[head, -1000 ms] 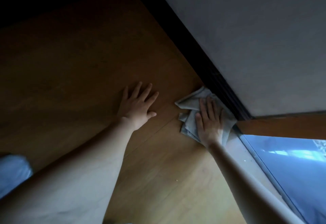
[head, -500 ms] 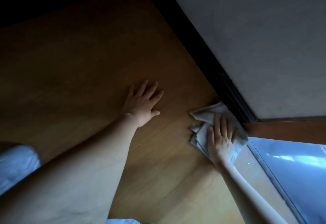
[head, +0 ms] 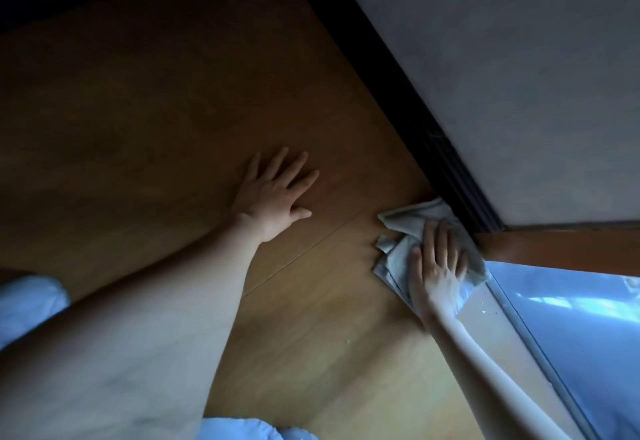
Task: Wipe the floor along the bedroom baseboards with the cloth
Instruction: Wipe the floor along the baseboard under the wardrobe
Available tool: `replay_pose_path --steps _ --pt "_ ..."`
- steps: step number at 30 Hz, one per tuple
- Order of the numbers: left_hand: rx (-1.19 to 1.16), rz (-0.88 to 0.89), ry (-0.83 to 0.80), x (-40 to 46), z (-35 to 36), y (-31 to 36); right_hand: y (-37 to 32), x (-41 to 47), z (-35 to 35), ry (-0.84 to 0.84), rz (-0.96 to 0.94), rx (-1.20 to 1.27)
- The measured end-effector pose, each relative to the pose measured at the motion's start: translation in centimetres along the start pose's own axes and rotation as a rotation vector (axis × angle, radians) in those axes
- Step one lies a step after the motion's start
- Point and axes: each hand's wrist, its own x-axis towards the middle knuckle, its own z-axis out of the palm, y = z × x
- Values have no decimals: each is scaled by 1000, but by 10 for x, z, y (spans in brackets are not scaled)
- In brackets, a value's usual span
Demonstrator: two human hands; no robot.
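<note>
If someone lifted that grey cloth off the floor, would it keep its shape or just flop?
Probably flop: the grey cloth lies in soft, rumpled folds under the right hand. It looks thin, so likely light. Pushed flat along the wooden floor, it would likely slide and bunch rather than roll.

The floor (head: 173, 110) was smooth brown wood with a soft sheen. The cloth (head: 401, 252) looked like soft, crumpled grey fabric, and the baseboard (head: 398, 93) was dark and matt below a finely textured matt wall (head: 519, 58).
</note>
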Motion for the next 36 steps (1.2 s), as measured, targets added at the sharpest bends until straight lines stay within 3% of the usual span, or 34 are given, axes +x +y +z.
replay_pose_path --steps 6,11,14,19,27,33,36 --pt "25 -2 19 3 5 1 -51 76 8 25 -216 -62" --pt "10 11 16 1 4 -1 7 0 -2 20 -62 -18" --pt "17 18 26 5 6 -1 -5 9 0 27 -19 13" --pt "14 3 8 7 2 2 -77 87 8 -8 -306 -59" --pt "-3 11 6 4 3 0 9 6 1 26 -129 -63" --pt "19 -2 15 4 5 3 -89 99 5 -33 -281 -56" --pt "16 0 6 5 2 3 -96 110 4 -27 -369 -100"
